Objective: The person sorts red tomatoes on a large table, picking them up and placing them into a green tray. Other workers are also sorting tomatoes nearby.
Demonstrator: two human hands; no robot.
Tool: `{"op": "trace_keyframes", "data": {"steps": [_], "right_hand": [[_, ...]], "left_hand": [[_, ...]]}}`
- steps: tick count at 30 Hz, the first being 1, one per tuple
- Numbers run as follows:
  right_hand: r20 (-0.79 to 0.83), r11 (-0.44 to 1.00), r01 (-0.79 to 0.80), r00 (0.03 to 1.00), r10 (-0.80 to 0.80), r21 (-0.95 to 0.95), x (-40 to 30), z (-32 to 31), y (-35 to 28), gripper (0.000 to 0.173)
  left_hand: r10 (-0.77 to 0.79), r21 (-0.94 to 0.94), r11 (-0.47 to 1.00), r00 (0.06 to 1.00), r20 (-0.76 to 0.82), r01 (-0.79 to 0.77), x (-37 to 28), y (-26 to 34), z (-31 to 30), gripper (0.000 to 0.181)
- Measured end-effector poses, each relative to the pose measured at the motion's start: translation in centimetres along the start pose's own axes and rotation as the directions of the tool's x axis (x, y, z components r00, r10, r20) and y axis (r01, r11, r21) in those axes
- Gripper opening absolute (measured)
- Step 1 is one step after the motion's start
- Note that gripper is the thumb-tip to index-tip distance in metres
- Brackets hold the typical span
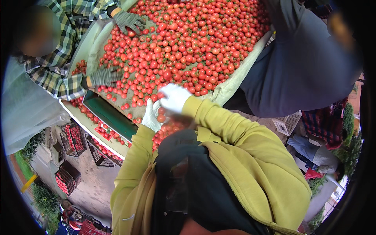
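Many red cherry tomatoes (179, 47), several with green stems, cover a cloth-lined sorting table (138, 112). At its near edge, my left hand (151, 116) in a white glove is held upright and cupped. Two tomatoes (161, 118) show right beside its palm; whether they are gripped or passing by is unclear. My right hand (174, 98), also white-gloved, is blurred and reaches over the tomatoes just above the left one. Its fingertips are close to a tomato, but the grip cannot be made out. Below my hands, more tomatoes (167, 132) lie close to my body, partly hidden by my clothing.
Across on the left, a co-worker's two grey-gloved hands (129, 22) touch the tomatoes. A person in dark clothing (279, 64) stands at the right edge. A green-faced chute (108, 113) borders the table. Plastic crates with tomatoes (68, 177) stand on the ground at left.
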State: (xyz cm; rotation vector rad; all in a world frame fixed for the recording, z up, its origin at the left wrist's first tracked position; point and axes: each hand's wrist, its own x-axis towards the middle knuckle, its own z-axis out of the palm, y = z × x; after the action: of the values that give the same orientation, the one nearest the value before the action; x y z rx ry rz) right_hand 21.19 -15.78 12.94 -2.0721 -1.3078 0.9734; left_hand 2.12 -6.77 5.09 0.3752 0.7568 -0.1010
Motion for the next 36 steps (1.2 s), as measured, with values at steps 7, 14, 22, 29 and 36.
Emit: {"op": "trace_keyframes", "data": {"steps": [7, 14, 22, 29, 36], "right_hand": [[-0.02, 0.905, 0.339, 0.935, -0.355, -0.256, -0.8, 2.4, -2.9, 0.047], [-0.072, 0.88, 0.442, 0.885, -0.459, -0.174, -0.6, 1.4, -3.7, 0.055], [0.149, 0.82, 0.557, 0.807, -0.572, 0.134, -0.1, 4.3, -6.4, 0.065], [0.182, 0.906, 0.423, 0.89, -0.419, 0.019, 1.7, 6.3, -0.1, 0.065], [0.014, 0.954, 0.243, 0.97, -0.244, -0.174, 4.2, 4.2, 5.6, 0.057]], "left_hand": [[0.3, -0.403, 0.887, 0.945, 0.133, -0.225, 1.6, 1.2, 1.0, 0.073], [0.305, -0.368, 0.874, 0.948, -0.092, -0.317, -0.3, 0.8, -0.1, 0.05], [0.355, -0.522, 0.795, 0.935, -0.014, -0.31, -7.3, -2.7, -7.2, 0.041], [0.577, -0.509, 0.488, 0.699, -0.422, -0.71, -16.7, -2.4, -13.5, 0.039], [0.466, -0.217, 0.238, 0.307, -0.83, -0.947, -22.8, -2.1, -25.6, 0.078]]}}
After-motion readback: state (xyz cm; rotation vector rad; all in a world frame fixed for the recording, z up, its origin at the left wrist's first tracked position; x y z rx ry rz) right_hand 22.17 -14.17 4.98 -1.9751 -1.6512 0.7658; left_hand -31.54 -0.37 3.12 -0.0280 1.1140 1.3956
